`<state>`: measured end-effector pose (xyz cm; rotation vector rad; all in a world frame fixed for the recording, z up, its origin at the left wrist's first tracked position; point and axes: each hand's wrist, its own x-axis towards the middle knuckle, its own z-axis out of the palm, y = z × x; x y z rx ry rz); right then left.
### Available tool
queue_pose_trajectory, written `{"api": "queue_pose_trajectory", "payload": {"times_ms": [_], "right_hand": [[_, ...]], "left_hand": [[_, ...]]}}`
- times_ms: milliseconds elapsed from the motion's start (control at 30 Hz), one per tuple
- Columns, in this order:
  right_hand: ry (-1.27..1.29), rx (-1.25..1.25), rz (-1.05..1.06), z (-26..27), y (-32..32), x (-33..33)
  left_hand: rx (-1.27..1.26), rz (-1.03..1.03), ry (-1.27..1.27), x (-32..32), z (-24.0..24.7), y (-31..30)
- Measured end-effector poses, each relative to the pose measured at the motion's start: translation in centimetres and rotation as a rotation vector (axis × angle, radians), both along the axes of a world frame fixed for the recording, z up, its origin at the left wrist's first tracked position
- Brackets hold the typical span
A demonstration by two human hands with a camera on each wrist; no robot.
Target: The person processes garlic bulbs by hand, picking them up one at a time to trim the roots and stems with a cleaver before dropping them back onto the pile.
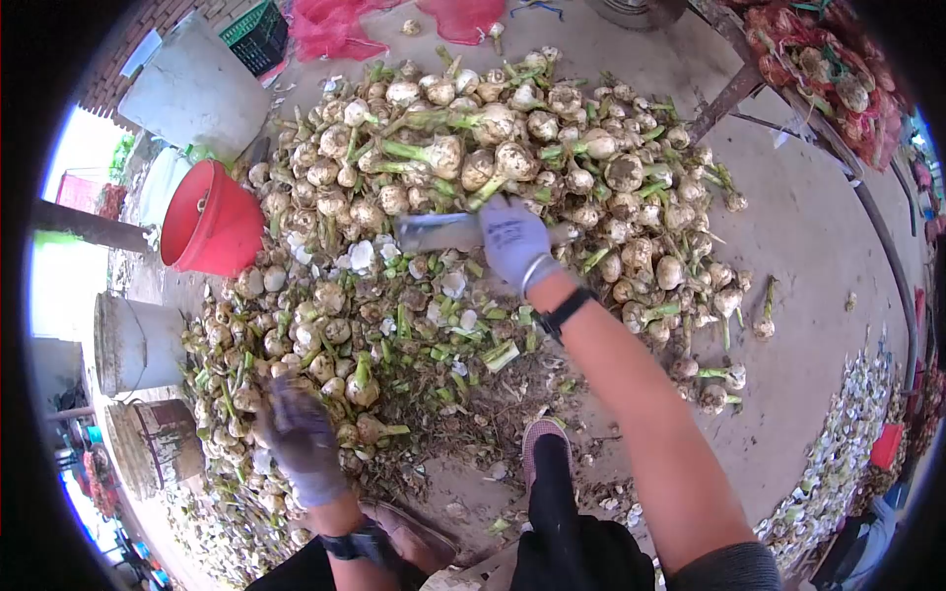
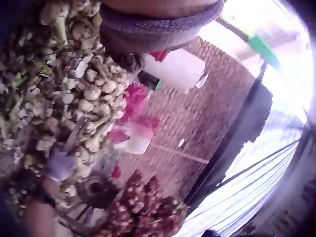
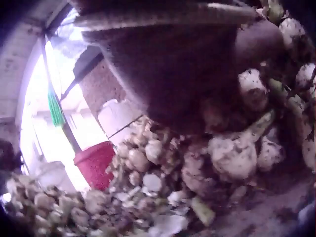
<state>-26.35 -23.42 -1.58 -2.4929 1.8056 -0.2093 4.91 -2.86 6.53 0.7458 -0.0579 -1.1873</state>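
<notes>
right hand [image 1: 512, 241] is gripping a knife [image 1: 439, 232] over the garlic [image 1: 601, 187] on the floor; left hand [image 1: 296, 428] is showing blurred, grip unclear.

Bare grey concrete floor [image 1: 818, 246], dusty and stained. At the back, a red brick wall [image 2: 197, 118]. Close to it, a large white tub [image 1: 192, 94], a green plastic crate [image 1: 258, 34] just beside, and crumpled red mesh netting [image 1: 340, 30] further along. Nearer, a red bucket [image 1: 212, 222], with a white bucket [image 1: 133, 345] a little apart below it. On the right, a dark hose [image 1: 892, 256] curving over the floor and a slanted metal bar [image 1: 729, 97]. Hard daylight from a bright opening [image 1: 69, 167] on the left.
</notes>
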Motion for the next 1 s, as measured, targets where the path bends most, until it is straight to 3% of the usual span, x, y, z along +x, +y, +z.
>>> {"api": "queue_pose_trajectory", "payload": {"times_ms": [100, 167, 200, 233, 267, 300, 333, 367, 400, 433, 500, 567, 633, 667, 767, 833, 900, 933, 1000], "right_hand": [[0.015, 0.170, 0.074, 0.2, -0.7, 0.3], [-0.216, 0.285, -0.008, 2.0, 0.9, -0.2], [-0.385, 0.500, -0.059, 3.0, 2.1, -0.7], [-0.673, 0.673, -0.116, 0.7, 4.5, -1.2], [-0.960, 0.846, -0.172, 2.0, 7.0, -0.9], [-1.140, 1.060, -0.122, 3.9, 9.4, -1.8], [-1.594, 1.089, -0.070, -3.9, 13.0, -1.7], [-1.659, 1.158, -0.329, -0.2, 15.0, -1.1], [-1.706, 1.210, -0.600, 3.8, 16.5, -0.7], [-1.705, 1.220, -0.608, 3.6, 18.1, -1.2], [-0.704, 0.438, -0.129, 3.5, 20.5, -3.6], [-0.787, 0.521, -0.195, 5.3, 20.7, -4.4], [-0.385, 0.456, 0.137, 6.3, 21.4, -4.7], [-0.294, 0.500, 0.176, 6.9, 21.4, -4.7], [-0.266, 0.470, 0.212, 8.7, 20.5, -4.3], [-0.296, 0.484, 0.222, 9.0, 20.7, -4.1], [-0.326, 0.496, 0.228, 8.0, 21.0, -4.1], [-0.388, 0.405, 0.208, 5.8, 21.6, -4.4], [-0.453, 0.318, 0.184, 2.1, 21.5, -5.2]], "left_hand": [[0.258, -0.274, -0.334, -6.8, -0.7, 0.2], [0.364, -0.529, -0.652, -9.6, -2.1, 0.1], [0.248, -0.536, -0.963, -11.1, -3.6, 0.0], [0.128, -0.534, -1.272, -12.2, -5.0, -0.3], [0.142, -0.525, -1.270, -12.8, -5.6, -0.7], [-0.018, -0.605, -1.418, -13.0, -6.0, -1.0], [-0.179, -0.691, -1.559, -13.2, -6.5, -0.9], [-0.212, -0.793, -1.374, -13.3, -7.4, -0.7], [-0.093, -0.941, -1.289, -13.3, -6.9, -0.1], [0.019, -1.086, -1.194, -13.5, -6.3, 0.3], [-0.007, -1.002, -1.056, -14.6, -5.0, 1.2], [-0.047, -0.910, -0.926, -15.1, -4.7, 1.5], [0.103, -0.847, -0.148, -15.5, -4.7, 2.1], [0.355, -0.763, 0.218, -15.8, -4.7, 1.6], [0.360, -0.821, 0.404, -15.3, -5.2, 1.3], [0.432, -0.830, 0.424, -15.1, -5.4, 1.2], [0.095, -0.937, -0.746, -15.1, -4.7, 1.8], [0.099, -0.941, -0.748, -15.3, -4.9, 2.4], [0.317, -0.858, -0.420, -15.6, -5.5, 3.6]]}}
